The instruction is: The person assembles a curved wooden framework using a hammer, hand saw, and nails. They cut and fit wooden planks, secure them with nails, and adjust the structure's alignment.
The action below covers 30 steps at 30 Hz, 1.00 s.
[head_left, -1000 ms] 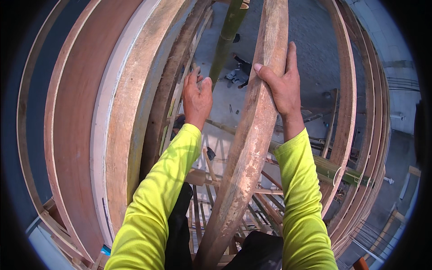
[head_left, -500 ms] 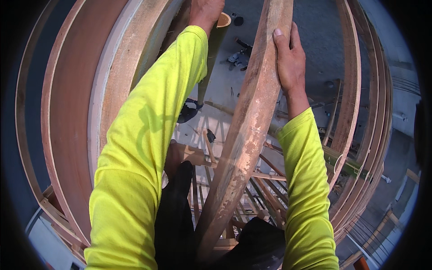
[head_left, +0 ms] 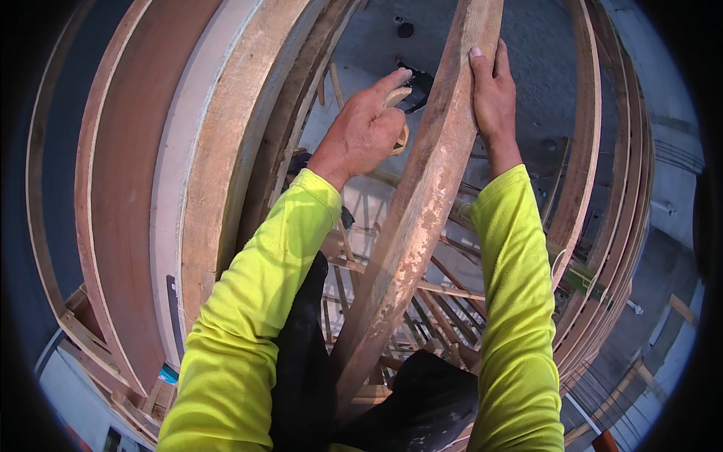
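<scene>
Left hand (head_left: 360, 135) has drawn closer to the timber beam (head_left: 410, 256), bamboo pole (head_left: 398, 96) with it. Left grip wrapped round the pole's cut end, just left of beam. Right hand (head_left: 494, 98) at beam's upper right edge, grip clamped on it. Dark-trousered knees (head_left: 429, 388) either side of beam's near end.

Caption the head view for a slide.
Left grip holds a pale-rimmed pole end; right grip rests against a long wooden beam.
</scene>
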Motion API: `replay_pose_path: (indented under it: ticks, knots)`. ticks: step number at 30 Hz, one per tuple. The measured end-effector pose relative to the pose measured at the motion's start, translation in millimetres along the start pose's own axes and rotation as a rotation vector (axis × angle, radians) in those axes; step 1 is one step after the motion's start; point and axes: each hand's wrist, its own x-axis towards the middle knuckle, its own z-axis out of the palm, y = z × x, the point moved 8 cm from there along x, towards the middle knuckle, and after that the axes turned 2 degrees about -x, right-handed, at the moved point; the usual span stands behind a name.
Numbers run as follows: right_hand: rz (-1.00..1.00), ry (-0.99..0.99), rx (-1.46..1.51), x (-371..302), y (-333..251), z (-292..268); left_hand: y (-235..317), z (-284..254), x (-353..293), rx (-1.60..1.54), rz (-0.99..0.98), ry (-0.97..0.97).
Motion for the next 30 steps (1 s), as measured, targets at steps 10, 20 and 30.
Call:
replay_pose_path:
  ticks: [10,20,30]
  knots:
    - [-0.328,0.165,-0.174,-15.3,-27.2,-18.2,7.5,39.4,-34.7,-0.217,0.037,-0.239]
    - [-0.762,-0.666,-0.476,-119.9,-84.6,30.6,-34.1,29.5,-33.2,-0.950,0.073,-0.050]
    - [-0.711,-0.422,-0.298,-143.2,-85.4,23.0,-96.9,38.6,-60.0,-0.331,0.010,0.133]
